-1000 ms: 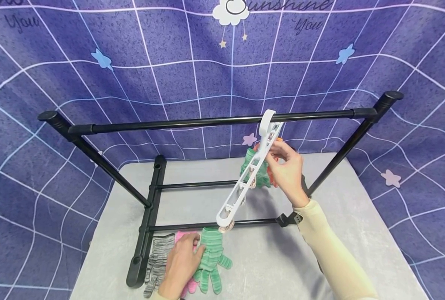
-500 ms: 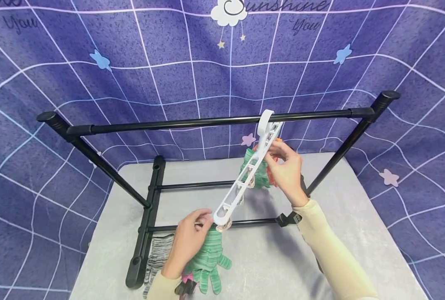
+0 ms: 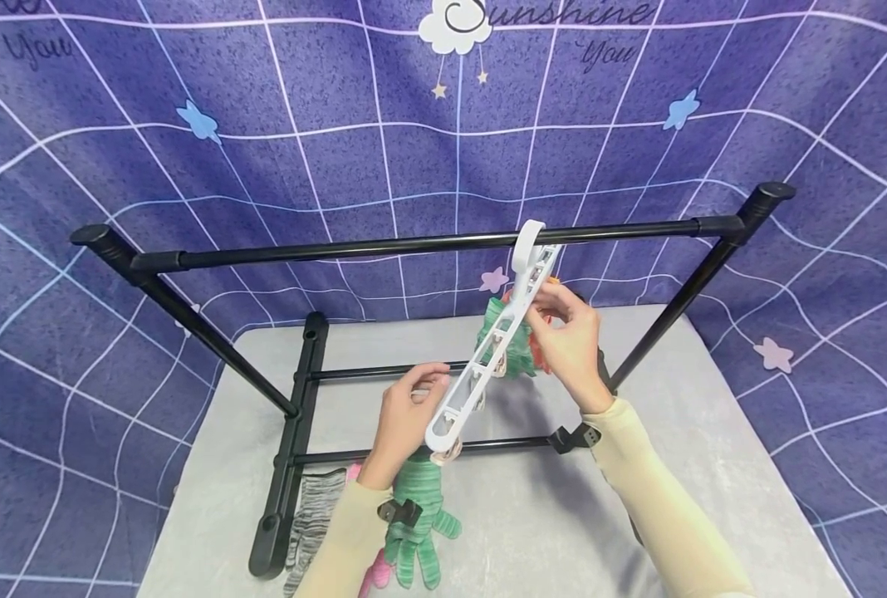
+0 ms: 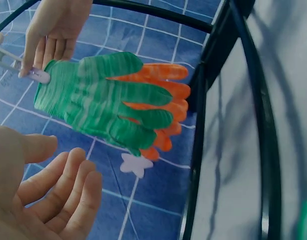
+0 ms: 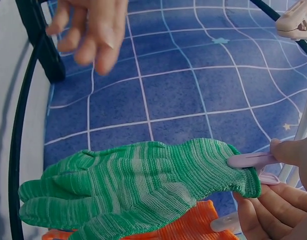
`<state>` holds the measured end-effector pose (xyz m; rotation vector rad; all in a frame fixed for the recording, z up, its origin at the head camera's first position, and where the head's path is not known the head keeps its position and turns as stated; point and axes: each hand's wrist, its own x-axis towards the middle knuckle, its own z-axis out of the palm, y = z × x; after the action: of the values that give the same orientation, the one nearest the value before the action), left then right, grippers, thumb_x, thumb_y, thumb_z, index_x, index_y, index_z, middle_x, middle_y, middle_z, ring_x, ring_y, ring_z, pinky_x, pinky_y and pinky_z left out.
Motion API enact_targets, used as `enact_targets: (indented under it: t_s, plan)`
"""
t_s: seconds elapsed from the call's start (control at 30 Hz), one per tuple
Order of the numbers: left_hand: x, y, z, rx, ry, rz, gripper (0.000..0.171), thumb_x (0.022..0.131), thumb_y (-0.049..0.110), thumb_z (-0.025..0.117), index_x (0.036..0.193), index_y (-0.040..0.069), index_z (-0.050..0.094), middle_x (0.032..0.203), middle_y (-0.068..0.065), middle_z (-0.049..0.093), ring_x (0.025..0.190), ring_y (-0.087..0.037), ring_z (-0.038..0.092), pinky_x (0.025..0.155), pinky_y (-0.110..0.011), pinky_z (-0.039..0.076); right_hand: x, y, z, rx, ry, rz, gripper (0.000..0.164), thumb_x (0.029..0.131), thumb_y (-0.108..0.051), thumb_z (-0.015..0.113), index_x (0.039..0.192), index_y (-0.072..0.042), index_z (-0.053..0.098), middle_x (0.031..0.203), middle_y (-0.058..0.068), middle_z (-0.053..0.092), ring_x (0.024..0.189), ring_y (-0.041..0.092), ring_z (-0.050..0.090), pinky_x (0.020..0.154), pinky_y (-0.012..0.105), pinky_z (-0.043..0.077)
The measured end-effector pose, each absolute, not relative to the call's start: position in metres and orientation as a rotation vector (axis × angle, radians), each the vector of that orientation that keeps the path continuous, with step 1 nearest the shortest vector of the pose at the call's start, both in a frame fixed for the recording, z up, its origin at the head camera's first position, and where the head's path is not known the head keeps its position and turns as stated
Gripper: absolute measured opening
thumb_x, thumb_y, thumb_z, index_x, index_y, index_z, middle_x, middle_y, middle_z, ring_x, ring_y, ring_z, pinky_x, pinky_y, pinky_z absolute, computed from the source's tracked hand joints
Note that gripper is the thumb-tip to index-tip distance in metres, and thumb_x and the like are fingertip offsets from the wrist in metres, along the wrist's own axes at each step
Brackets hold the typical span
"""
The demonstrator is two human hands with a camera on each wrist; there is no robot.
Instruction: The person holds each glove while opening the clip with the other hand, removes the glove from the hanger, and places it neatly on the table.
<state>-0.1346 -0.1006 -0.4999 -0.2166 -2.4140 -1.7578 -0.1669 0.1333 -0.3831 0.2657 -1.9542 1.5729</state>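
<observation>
Table (image 3: pixel 533 531): grey glove (image 3: pixel 316 505), pink glove (image 3: pixel 381 570), loose green glove (image 3: pixel 423 541), seemingly left to hang. My left hand (image 3: pixel 409 411): fingers slack, empty, near hanger (image 3: pixel 520 296). My right hand (image 3: pixel 570 342) pinches clip (image 5: pixel 248 160) on hung green glove (image 5: pixel 143 175); orange glove (image 5: pixel 186 225) behind already clipped.

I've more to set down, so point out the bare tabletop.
Bare: the table between the flat green glove and the right sleeve, and right of that sleeve. Crowded: front left, with gray glove and pink glove; and around the white hanger.
</observation>
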Motion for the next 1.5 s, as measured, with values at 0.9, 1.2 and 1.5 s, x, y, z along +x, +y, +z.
enact_targets:
  t_s: [0.9,1.2,1.5]
  plan:
    - [-0.216,-0.045,-0.463,-0.599,-2.178,-1.92,0.043,0.11,0.026,0.064,0.151,0.014,0.062,0.145,-0.002,0.068,0.13,-0.021,0.067,0.112,-0.035,0.053,-0.165,0.135,-0.384,0.287,-1.95,1.609,0.015,0.088,0.013,0.077,0.102,0.014,0.073,0.094,0.03,0.076,0.075,0.007,0.065,0.076,0.02,0.055]
    - [-0.225,-0.039,-0.454,-0.679,-2.169,-2.08,0.044,0.111,0.036,0.061,0.15,0.015,0.063,0.139,-0.003,0.072,0.126,-0.02,0.07,0.11,-0.032,0.054,-0.164,0.134,-0.383,0.273,-1.967,1.586,0.015,0.089,0.013,0.077,0.103,0.013,0.074,0.093,0.028,0.076,0.075,0.011,0.065,0.076,0.032,0.058]
    - [-0.225,-0.041,-0.439,-0.689,-2.256,-1.989,0.028,0.11,0.022,0.063,0.134,0.013,0.075,0.129,-0.007,0.076,0.119,-0.021,0.073,0.106,-0.035,0.057,-0.164,0.134,-0.383,0.289,-1.954,1.588,0.014,0.088,0.014,0.077,0.102,0.014,0.074,0.092,0.03,0.076,0.074,0.007,0.065,0.077,0.022,0.057]
